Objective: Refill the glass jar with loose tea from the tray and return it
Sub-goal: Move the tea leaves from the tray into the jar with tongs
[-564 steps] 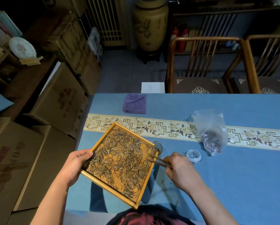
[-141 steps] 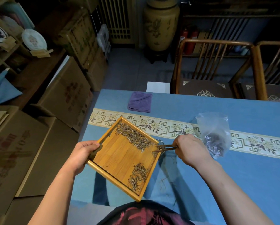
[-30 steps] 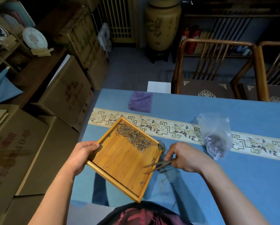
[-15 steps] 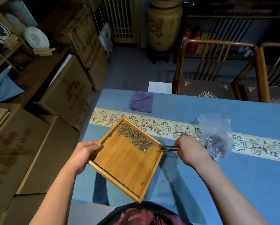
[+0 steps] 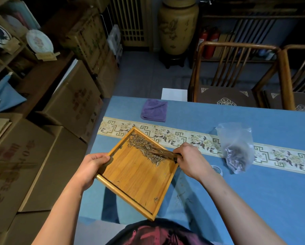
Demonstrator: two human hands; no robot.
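While the left hand (image 5: 93,167) grips one tray (image 5: 139,175), the right hand's (image 5: 190,161) grip pinches one pair of tweezers (image 5: 163,152).

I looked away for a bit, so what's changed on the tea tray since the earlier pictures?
Most tea has left the tray; only a strip remains by its far edge. The right hand has swung its tongs into that strip. The left hand still grips the tray.

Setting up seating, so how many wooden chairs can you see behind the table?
2: one chair behind the table's far edge, another chair right of it, cut off by the frame. More could be out of view.
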